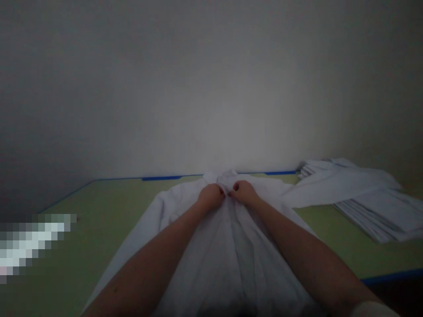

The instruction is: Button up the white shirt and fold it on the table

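A white long-sleeved shirt (pixel 211 255) lies spread on the green tabletop, its collar at the far side by the wall. My left hand (pixel 212 196) pinches the front edge of the shirt just below the collar. Close on the other side, my right hand (pixel 243 193) has its fingers pinched at the opposite front edge. The fingertips of both hands nearly meet. Any button between them is too small to make out. Below the hands the shirt front hangs slightly parted, showing a darker strip. One sleeve reaches right, over the folded pile.
A stack of folded white garments (pixel 373 215) sits at the right of the green table (pixel 99 207). Blue edging (pixel 161 178) runs along the table's rim. A plain grey wall (pixel 211 88) rises behind it. At the left, a patch of the picture is pixelated.
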A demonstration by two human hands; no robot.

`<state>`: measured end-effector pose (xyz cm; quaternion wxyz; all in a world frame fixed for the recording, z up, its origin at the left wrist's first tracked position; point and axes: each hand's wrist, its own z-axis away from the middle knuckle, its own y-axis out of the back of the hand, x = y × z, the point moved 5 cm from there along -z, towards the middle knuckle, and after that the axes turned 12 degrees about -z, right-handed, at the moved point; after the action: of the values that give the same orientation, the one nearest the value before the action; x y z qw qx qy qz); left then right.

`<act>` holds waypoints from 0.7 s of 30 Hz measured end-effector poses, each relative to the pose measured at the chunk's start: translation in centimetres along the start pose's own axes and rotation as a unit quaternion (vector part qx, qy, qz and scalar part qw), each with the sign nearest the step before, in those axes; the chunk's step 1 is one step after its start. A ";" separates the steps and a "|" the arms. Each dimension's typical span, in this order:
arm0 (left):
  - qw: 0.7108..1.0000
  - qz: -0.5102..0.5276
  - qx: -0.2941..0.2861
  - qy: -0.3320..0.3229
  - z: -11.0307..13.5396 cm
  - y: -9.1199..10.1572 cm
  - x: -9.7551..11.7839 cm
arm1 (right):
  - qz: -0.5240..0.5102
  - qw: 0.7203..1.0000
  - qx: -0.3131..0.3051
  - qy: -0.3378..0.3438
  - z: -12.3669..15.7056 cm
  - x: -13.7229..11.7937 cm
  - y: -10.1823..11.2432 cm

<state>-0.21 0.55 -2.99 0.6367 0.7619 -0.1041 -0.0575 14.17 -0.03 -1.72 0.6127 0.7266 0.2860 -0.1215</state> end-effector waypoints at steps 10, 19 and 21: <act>0.995 0.105 0.004 -0.001 0.0 0.2 -0.1 | -0.105 0.991 -0.064 0.044 0.1 0.2 -0.1; 0.963 0.266 -0.025 0.049 -0.1 -1.6 -1.3 | -0.121 0.990 0.001 0.073 0.2 -0.5 -1.3; 0.952 0.301 -0.027 0.048 -0.1 -2.0 -1.1 | -0.120 0.990 0.014 0.075 0.3 -0.6 -1.4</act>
<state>-1.07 1.25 -4.97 0.6489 0.6798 -0.2960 0.1709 12.94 -0.34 -2.58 0.5601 0.7026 0.4147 -0.1439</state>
